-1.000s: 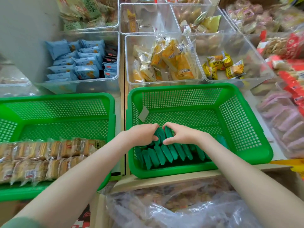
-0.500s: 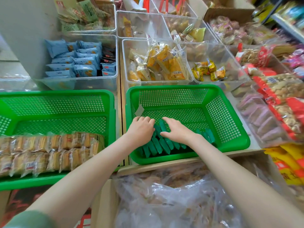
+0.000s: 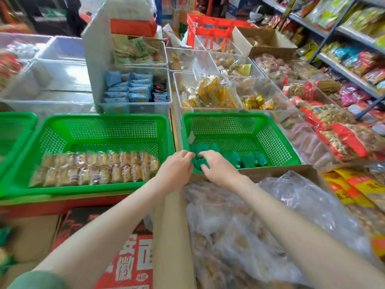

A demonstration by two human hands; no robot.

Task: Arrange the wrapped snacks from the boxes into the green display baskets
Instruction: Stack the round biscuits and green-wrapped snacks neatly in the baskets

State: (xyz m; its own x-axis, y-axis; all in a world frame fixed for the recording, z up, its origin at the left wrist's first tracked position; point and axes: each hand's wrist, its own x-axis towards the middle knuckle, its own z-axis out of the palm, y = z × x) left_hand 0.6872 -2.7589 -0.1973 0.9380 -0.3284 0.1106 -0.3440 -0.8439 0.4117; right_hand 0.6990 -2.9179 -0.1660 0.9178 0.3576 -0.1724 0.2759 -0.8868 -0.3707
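Just right of frame centre, the green wrapped snacks (image 3: 239, 159) lie in a row along the near wall of the right green basket (image 3: 229, 116), bunched at its near left corner. Both hands are on that bunch. The left hand (image 3: 176, 171) and right hand (image 3: 218, 170) curl their fingers onto the packets, seemingly pinching a few. The packets look small, light and slick in their film. They are probably crushable, so several are best taken together by the flat sides, without squeezing. Blur smears them and the hands cover the corner, so neither count nor print can be made out. At left, another green basket (image 3: 104, 119) holds tan wrapped cakes (image 3: 93, 170). At lower right, a cardboard box (image 3: 170, 236) holds a clear plastic bag (image 3: 291, 205), its contents hazy.
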